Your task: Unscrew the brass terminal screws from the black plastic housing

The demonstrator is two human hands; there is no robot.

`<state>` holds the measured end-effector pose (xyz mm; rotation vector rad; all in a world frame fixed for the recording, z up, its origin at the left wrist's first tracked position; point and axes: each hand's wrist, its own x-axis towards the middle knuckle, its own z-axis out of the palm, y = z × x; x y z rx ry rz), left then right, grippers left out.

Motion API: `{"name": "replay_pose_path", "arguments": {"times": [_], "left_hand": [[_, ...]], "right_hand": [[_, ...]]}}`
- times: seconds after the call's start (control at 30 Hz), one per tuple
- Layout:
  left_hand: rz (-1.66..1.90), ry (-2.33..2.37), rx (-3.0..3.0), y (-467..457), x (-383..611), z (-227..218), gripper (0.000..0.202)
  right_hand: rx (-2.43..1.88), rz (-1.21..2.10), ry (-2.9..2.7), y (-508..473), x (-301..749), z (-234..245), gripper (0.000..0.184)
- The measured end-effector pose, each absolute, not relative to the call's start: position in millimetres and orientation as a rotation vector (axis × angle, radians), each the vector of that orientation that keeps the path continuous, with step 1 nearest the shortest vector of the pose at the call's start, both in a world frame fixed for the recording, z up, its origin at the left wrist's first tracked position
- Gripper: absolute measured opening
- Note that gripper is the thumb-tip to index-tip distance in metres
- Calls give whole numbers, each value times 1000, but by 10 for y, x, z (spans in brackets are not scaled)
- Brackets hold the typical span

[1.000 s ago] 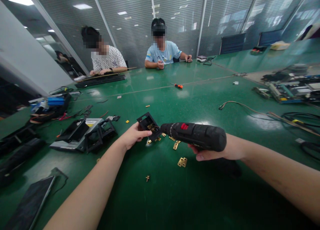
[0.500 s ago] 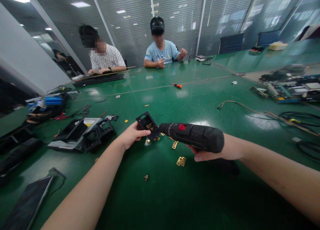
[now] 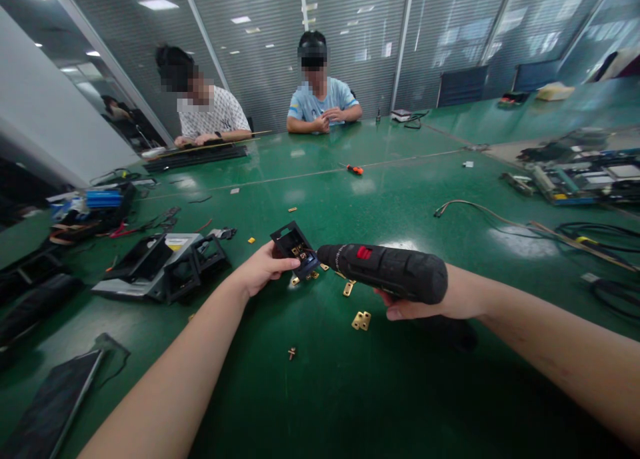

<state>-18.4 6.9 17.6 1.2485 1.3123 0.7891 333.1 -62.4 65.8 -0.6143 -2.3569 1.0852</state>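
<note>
Black drill point(image 3: 390, 270), one, head view, right of frame centre: right hand point(image 3: 425, 304) closed round its handle. Left hand point(image 3: 263, 271) pinches black case point(image 3: 287, 233), one, near frame centre, thumb over rim; drill's nose at case's right edge, tip contact too small to tell. Brass plates point(image 3: 361, 321): two overlapping, lower centre; one just above; more near case, count unclear. Orange screwdriver point(image 3: 355, 170), one, upper centre. Co-workers point(image 3: 215, 112): two, upper left and upper centre.
</note>
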Motion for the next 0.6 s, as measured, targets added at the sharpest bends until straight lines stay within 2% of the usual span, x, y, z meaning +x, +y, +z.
{"name": "replay_pose_path", "arguments": {"times": [0.23,0.47,0.6], "left_hand": [[784,1321,1255,67,-181,179,66],[768,1335,1287,81,-202,147,65],[759,1312,1293,87,-209,137,65]], "right_hand": [[-607,1171,-2312,-623,3311,647,72],[-618,1284,-2244,-614,3341,571,66],[-670,1354,-2227,-613,3354,603,45]]}}
